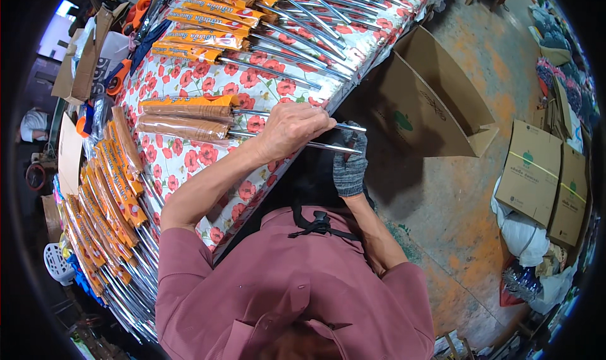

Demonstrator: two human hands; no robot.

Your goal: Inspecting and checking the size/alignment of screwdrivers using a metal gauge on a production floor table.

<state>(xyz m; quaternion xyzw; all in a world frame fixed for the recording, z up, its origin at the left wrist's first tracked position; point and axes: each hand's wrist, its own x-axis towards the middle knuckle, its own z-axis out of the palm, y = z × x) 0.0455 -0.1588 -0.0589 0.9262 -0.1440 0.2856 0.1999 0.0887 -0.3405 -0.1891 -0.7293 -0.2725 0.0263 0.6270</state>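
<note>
Two long knives with brown wooden handles (186, 128) in clear wrap lie on the poppy-print tablecloth (189, 164). Their steel blades (252, 114) reach over the table's edge. My bare left hand (291, 129) presses down on the blades near the edge. My right hand (349, 164), in a dark grey knit glove, is below the table edge and grips the blade tips (353, 129).
Several packaged knives with orange sleeves (208, 22) lie in rows at the table's far end, and more are stacked at the left (107, 189). An open cardboard box (429, 107) stands on the concrete floor, closed cartons (543, 177) to the right. Orange tape dispensers (136, 16) sit at top left.
</note>
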